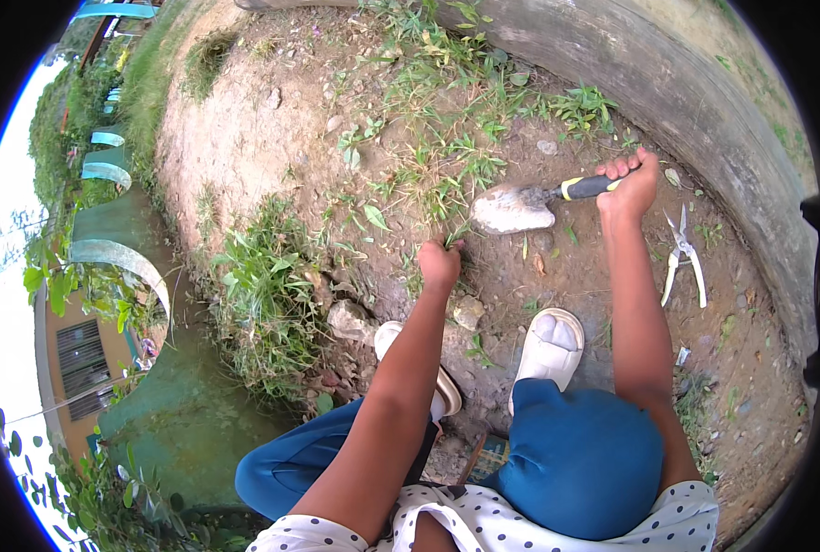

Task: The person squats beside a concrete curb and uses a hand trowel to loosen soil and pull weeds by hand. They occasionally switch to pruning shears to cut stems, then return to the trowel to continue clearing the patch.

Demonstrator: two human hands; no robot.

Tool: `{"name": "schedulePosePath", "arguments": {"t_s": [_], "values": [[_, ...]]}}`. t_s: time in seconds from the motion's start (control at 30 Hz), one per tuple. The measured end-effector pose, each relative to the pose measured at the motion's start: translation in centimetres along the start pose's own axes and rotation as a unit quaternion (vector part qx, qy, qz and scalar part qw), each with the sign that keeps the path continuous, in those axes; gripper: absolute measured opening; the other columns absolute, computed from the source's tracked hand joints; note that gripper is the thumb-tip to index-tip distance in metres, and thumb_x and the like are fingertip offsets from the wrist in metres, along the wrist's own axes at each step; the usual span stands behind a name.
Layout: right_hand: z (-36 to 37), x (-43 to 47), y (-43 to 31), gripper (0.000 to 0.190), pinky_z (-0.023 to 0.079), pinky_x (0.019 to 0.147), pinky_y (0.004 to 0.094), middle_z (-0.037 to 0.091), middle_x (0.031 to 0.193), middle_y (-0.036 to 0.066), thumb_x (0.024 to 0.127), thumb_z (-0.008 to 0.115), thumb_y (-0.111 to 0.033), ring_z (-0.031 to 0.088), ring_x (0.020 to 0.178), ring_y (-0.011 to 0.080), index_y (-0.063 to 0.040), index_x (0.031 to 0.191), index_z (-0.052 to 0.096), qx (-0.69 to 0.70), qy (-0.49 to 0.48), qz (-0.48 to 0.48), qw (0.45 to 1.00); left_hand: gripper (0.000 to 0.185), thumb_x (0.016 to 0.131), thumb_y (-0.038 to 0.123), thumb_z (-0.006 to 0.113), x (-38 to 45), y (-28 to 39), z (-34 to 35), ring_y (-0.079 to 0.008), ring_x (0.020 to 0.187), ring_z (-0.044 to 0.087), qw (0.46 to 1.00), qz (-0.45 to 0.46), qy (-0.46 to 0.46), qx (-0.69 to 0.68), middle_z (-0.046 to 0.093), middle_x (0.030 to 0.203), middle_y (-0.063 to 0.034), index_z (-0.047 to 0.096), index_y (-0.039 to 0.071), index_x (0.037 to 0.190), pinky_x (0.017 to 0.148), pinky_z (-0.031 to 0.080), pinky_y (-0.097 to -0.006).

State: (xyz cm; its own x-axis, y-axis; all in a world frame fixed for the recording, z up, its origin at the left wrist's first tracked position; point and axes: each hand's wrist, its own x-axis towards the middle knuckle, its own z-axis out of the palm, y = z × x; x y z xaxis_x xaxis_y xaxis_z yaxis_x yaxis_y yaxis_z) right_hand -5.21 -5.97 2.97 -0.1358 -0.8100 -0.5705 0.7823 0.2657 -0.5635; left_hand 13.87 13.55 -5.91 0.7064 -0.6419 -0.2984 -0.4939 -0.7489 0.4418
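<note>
My right hand (632,185) grips the black and yellow handle of a garden trowel (513,209). Its soil-smeared metal blade points left, low over the dirt. Close to the blade's tip, my left hand (441,264) is closed around some green grass blades (455,237) at ground level; the roots are hidden. Beyond both hands grows a patch of grass and small weeds (444,165). A pair of pruning shears (684,259) with white handles lies on the soil right of my right forearm, its blades apart.
A low curved concrete border (631,62) runs along the top and right. Left of my feet is a heap of green weeds (265,290) beside a rock (351,321). Another stone (469,312) sits between my sandals. A green scalloped wall (175,414) stands at left.
</note>
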Motion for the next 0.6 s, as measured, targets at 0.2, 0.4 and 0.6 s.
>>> {"name": "schedulePosePath", "arguments": {"t_s": [0.2,0.4,0.6], "values": [[2.4,0.3,-4.9,0.024,0.032,0.051,0.0306,0.028,0.049,-0.001,0.076,0.044,-0.021,0.029,0.043,0.0122,-0.015,0.058,0.03,0.085,-0.039,-0.085,0.992,0.028,0.068,0.023,0.068,-0.2,-1.9,0.8,-0.03,0.049,0.048,0.999,0.018,0.044,-0.016,0.053,0.055,-0.0175,0.056,-0.001,0.07,0.053,0.04,-0.0384],[0.0,-1.1,2.8,0.025,0.03,0.046,0.0301,0.029,0.046,-0.001,0.077,0.045,-0.023,0.029,0.04,0.0126,-0.013,0.058,0.032,-0.024,-0.009,0.032,0.999,0.025,0.069,0.022,0.068,0.1,-2.6,2.1,-0.0296,0.05,0.051,0.997,0.017,0.058,-0.055,0.054,0.056,-0.0177,0.058,-0.001,0.072,0.053,0.04,-0.0381],[2.7,-0.2,-3.9,0.024,0.031,0.05,0.0298,0.027,0.049,-0.002,0.075,0.045,-0.021,0.027,0.043,0.0115,-0.015,0.058,0.029,0.077,-0.043,-0.059,0.994,0.024,0.068,0.022,0.068,-0.3,-2.3,1.5,-0.0303,0.053,0.054,0.997,0.005,0.064,-0.05,0.056,0.059,-0.0175,0.061,0.001,0.075,0.055,0.042,-0.0371]]}}
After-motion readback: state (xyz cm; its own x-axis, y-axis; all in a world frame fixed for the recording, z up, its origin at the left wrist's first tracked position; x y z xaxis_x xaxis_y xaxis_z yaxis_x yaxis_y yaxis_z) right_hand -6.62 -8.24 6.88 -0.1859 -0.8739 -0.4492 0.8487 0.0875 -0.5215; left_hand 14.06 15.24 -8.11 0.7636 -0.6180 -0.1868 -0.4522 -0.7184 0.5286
